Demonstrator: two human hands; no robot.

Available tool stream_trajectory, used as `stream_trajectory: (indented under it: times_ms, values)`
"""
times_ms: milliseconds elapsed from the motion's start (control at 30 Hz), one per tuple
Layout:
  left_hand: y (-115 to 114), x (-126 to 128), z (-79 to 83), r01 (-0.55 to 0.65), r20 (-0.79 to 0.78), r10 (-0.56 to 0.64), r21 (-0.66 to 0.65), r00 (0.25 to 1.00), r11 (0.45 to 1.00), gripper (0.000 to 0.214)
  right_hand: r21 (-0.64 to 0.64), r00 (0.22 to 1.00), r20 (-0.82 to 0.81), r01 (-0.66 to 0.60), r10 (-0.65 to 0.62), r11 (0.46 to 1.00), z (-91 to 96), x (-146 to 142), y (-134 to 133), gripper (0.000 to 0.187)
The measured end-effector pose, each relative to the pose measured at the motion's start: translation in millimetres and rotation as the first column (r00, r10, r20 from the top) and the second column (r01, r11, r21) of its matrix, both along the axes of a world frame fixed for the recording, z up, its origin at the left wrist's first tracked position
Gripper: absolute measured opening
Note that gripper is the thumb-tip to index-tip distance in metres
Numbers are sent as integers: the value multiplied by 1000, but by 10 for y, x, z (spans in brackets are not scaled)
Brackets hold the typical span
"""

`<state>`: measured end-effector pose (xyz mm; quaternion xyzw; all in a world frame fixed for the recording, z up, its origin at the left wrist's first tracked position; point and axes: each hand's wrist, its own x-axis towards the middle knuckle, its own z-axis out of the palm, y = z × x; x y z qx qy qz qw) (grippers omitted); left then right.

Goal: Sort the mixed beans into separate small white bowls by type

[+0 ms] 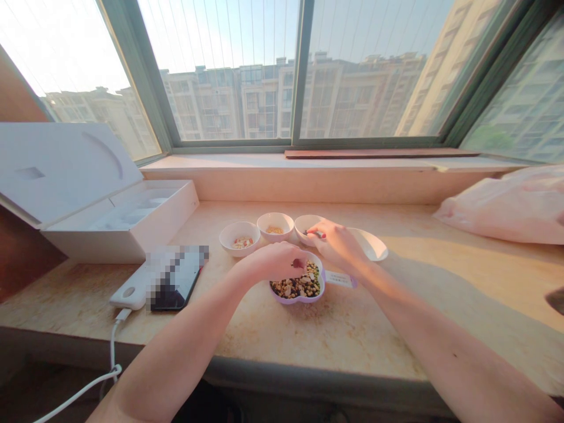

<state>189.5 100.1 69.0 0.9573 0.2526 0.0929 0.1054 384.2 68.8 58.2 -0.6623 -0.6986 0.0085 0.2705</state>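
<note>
A purple-rimmed, lobed bowl (296,301) holds mixed beans, peanuts and green and dark grains. Just above its far side is my left hand (277,261), fingers curled together and pointing down; whatever they pinch is hidden. My right hand (337,241) reaches into a small white bowl (299,222) behind it, with thumb and fingers pressed together over dark contents. Their tips look red, and I cannot make out what is between them. To the left stand a white bowl of yellow grains (275,229) and another white bowl (238,249) with pale and reddish pieces, perhaps peanuts.
A white dish (374,245) lies beyond my right wrist, and a labelled handle (339,279) juts from the lobed bowl. On the left are a phone (176,294), a white power bank (130,288) with cable and an open white box (163,217). A plastic bag (506,205) sits right.
</note>
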Motion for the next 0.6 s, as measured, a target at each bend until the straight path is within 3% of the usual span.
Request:
stream_trajectory:
  times_ms: [100,200,400,500,600]
  values:
    - [69,-63,57,13,-22,-13,-24,1000,1000,19,10,998,-39,-48,49,999,13,-62,-33,25]
    - [179,-153,113,-74,49,76,-45,996,996,18,-29,986,-43,-162,161,986,22,-119,-72,25]
    - [471,-396,187,-321,168,313,18,935,947,26,-138,890,10,-450,456,882,12,-254,-185,25]
    - [609,-529,185,-459,108,451,59,886,887,27,-146,829,-28,-557,559,818,15,-312,-239,25]
    - [711,-637,146,-575,-33,580,93,814,813,29,-151,809,-41,-585,586,797,28,-328,-266,25]
